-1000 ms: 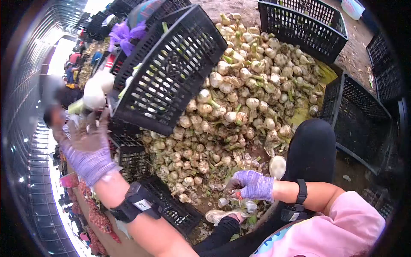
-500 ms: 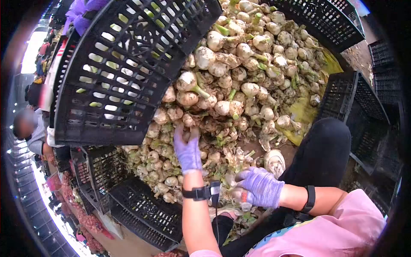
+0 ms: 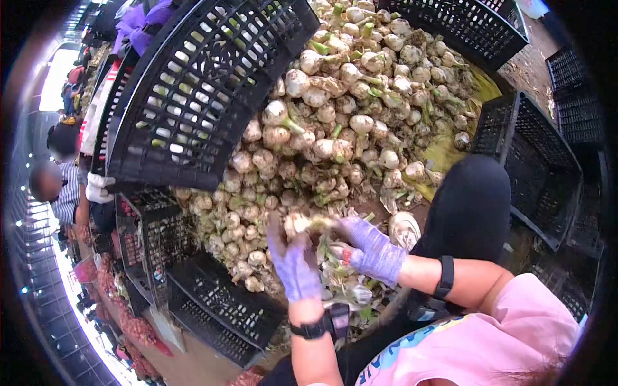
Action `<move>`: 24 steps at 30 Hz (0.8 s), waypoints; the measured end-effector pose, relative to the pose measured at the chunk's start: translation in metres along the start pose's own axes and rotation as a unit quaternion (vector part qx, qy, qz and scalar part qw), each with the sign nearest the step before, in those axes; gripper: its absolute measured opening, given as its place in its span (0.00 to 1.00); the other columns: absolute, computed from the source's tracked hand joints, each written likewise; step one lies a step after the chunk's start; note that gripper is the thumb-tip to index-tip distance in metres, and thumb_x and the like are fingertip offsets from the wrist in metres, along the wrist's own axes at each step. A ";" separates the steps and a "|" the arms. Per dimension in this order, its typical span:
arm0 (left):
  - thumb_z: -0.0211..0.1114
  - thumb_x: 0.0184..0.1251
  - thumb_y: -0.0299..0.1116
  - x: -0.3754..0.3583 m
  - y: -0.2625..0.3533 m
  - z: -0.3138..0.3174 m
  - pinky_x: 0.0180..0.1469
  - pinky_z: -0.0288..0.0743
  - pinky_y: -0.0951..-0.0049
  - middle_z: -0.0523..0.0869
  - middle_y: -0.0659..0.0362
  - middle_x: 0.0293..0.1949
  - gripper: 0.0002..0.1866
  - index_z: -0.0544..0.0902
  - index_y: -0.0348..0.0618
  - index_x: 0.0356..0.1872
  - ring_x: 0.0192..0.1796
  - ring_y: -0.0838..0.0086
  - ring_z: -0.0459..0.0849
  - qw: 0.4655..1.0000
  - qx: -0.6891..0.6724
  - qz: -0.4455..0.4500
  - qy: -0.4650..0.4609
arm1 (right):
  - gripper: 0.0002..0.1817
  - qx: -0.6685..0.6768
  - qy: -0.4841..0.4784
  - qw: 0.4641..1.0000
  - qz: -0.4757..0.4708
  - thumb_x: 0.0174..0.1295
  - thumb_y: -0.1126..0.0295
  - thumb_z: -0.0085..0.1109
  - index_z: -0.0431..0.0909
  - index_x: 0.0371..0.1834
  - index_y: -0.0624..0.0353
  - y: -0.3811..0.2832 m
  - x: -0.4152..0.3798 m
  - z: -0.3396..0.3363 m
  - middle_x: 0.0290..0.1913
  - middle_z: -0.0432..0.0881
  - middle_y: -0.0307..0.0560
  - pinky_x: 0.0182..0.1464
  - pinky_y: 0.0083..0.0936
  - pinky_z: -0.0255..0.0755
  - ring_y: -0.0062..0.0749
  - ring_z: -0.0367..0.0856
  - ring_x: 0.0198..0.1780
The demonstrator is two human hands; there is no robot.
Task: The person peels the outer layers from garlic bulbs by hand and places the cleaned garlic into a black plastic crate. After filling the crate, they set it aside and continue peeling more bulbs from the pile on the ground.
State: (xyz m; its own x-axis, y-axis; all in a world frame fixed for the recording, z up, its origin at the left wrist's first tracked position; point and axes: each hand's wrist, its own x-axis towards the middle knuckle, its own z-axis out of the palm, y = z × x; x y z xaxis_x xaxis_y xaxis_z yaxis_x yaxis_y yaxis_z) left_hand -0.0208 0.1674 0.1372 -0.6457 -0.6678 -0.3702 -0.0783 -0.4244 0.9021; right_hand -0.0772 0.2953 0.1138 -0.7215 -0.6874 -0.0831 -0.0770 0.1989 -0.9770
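In a purple glove, my left hand (image 3: 294,264) is closed around a pale garlic bulb (image 3: 297,224), its stem pointing right; the fingers are smeared by motion. My right hand (image 3: 373,251), gloved too, is closed at the stem end of that bulb. Something small and red-orange (image 3: 347,256) shows by its thumb; what the hand grips there I cannot make out. Right in front of both hands rises a large heap of soil-stained garlic (image 3: 360,125) with short green stems. Dry leaves and peelings (image 3: 351,286) lie under the hands.
A black slatted crate (image 3: 193,170) holding garlic tilts at upper left. Black crates (image 3: 219,302) stand lower left, and another black crate (image 3: 547,174) stands right. A yellow sheet (image 3: 444,151) lies under the heap. A person in a striped top (image 3: 66,196) is at far left.
My left hand has drawn back from the heap with a garlic bulb. My right hand has moved up and forward to meet it at the stem. The view has shifted slightly.
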 end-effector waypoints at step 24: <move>0.76 0.44 0.42 -0.148 0.019 -0.050 0.58 0.69 0.68 0.70 0.57 0.57 0.43 0.65 0.42 0.63 0.57 0.67 0.72 0.999 -0.028 0.027 -0.018 | 0.20 0.309 -0.286 0.899 0.119 0.54 0.65 0.65 0.75 0.48 0.63 -0.030 -0.036 0.015 0.30 0.81 0.40 0.31 0.17 0.71 0.16 0.75 0.29</move>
State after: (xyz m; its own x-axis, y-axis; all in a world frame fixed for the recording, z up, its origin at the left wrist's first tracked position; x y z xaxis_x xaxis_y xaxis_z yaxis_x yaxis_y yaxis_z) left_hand 0.1109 0.2278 0.1985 -0.6743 -0.6694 -0.3118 0.0004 -0.4226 0.9063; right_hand -0.0388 0.3038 0.1429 -0.1818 -0.9585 -0.2197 0.5575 0.0836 -0.8260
